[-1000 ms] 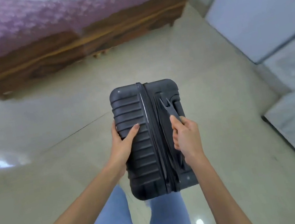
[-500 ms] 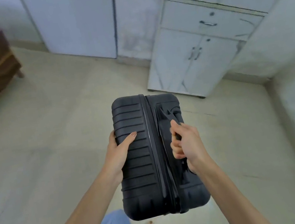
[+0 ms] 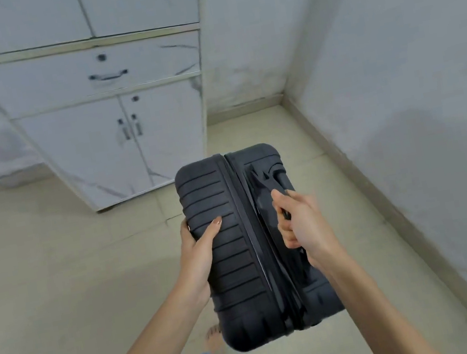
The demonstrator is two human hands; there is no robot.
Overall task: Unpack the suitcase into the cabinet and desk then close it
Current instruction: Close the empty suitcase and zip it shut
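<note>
Suitcase (image 3: 237, 238) hangs between both hands, left hand (image 3: 198, 251) clasping its ribbed side, right hand (image 3: 303, 224) gripping its handle (image 3: 270, 179)

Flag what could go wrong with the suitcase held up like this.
1. The suitcase is off the floor, with the right hand gripping its handle and the left hand clasping the ribbed side. A slip could drop it on the bare foot just below.
2. The cabinet doors are closed and both hands are occupied, so it likely must be set down first.
</note>
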